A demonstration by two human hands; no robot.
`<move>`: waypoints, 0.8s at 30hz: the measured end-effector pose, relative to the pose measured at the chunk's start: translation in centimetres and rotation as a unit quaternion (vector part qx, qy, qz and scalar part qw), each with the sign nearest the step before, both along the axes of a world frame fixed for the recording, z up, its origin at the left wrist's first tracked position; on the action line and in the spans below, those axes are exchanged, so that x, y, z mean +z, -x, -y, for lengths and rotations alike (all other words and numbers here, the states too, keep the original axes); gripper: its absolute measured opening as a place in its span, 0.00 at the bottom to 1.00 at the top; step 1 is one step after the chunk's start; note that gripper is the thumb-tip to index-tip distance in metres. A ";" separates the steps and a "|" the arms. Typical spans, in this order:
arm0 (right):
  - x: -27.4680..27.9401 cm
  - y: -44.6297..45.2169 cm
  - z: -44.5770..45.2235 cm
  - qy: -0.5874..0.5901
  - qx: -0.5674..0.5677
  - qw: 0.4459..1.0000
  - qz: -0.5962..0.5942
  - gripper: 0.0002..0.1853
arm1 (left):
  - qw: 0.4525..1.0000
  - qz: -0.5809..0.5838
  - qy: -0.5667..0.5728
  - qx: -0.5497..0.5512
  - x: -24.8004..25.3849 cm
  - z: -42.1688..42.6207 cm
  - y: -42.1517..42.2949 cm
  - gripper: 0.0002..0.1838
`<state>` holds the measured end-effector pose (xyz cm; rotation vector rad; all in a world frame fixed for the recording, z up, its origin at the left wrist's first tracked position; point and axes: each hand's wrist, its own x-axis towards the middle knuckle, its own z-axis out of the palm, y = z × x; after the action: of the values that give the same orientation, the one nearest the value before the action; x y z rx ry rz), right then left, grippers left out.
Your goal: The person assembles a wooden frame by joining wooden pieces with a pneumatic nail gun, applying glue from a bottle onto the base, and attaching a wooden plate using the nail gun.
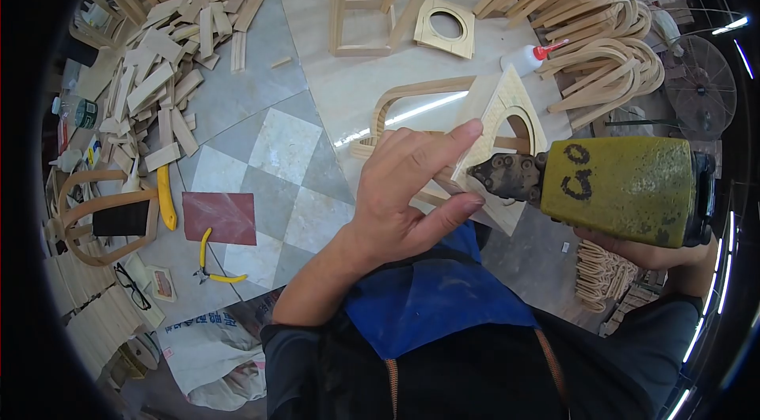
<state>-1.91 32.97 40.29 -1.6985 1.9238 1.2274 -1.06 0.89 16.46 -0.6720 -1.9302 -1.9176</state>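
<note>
My right hand (609, 246), mostly hidden beneath the tool, holds a yellow-green nail gun (621, 182) with dark markings. The gun's dark nose touches or nearly touches a light wooden panel (516, 97) with a round hole. This panel stands tilted at the end of an arched wooden frame (423, 90). My left hand (404, 186) grips the frame's near end, index finger and thumb spread along the edge by the nose; the other fingers are partly hidden. Beyond the panel, a white glue bottle (520, 60) with a red tip lies on the table.
Another holed panel (469, 41) and an upright frame (377, 4) stand farther back. Wood strips (150, 76) are heaped at left. Yellow-handled nippers (207, 262), a red-brown sandpaper sheet (219, 218) and glasses (131, 287) lie nearer. Arched frames (606, 64) line the right; a fan (701, 89) stands beyond.
</note>
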 end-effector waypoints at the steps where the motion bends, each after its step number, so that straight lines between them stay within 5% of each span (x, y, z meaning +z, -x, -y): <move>1: -0.1 -0.1 -0.2 0.002 0.008 1.000 -0.003 0.33 | 1.000 -0.004 -0.003 -0.001 -0.1 0.0 0.0 0.35; 9: -0.6 -0.2 -0.8 0.011 0.071 0.997 -0.020 0.32 | 1.000 -0.017 -0.010 -0.002 -0.7 0.0 0.2 0.34; 13: -0.7 -0.5 -0.7 0.075 -0.051 0.996 0.024 0.33 | 1.000 -0.016 -0.012 -0.001 -0.6 0.0 0.3 0.33; 24: -0.3 -0.6 1.6 0.085 -0.109 0.990 0.010 0.31 | 1.000 -0.023 -0.009 0.001 -0.6 -0.1 0.3 0.34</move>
<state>-1.35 31.32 40.03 -1.5193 2.1896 0.9871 -1.36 0.98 15.88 -0.7023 -1.8831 -1.8997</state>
